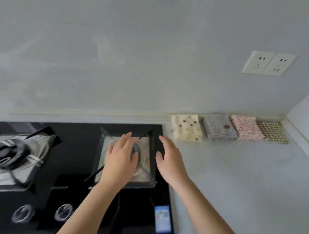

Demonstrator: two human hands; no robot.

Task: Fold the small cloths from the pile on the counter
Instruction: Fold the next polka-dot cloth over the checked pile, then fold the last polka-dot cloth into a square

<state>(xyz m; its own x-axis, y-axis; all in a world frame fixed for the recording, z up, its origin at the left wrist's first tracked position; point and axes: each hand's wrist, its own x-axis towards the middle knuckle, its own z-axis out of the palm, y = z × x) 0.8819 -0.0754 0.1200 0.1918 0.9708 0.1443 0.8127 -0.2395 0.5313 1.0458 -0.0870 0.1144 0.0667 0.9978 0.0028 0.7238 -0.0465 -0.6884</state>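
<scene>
From the camera on your head, both of your arms reached out over the flat black glass stove (77, 166). Your left hand (121, 156) was open wide, with its fingers straight and spread, and it held nothing. It was over the right burner with a grey square tray and black metal grate (143, 174). I could not tell if it touched the grate. Your right hand (171, 162) was open too, with straight fingers, and it held nothing. It was over the right edge of the stove, near your left hand but not touching it.

The small cloths lay well apart from your hands. They were in a row at the back of the pale grey surface (236, 186), along the wall and to the right of the stove. All four looked folded. First came the cream cloth with brown and yellow dots (186, 127), nearest the stove. Next was the grey cloth with tiny white flowers (219, 128). Then came the pink cloth with dark and white specks (247, 128). Last was the tan checked cloth (273, 132), near the corner. The pink one lay partly on the tan one.

The left burner with a round black ring (10, 152) was blurry. Two white wall sockets (269, 63) were up on the wall.
</scene>
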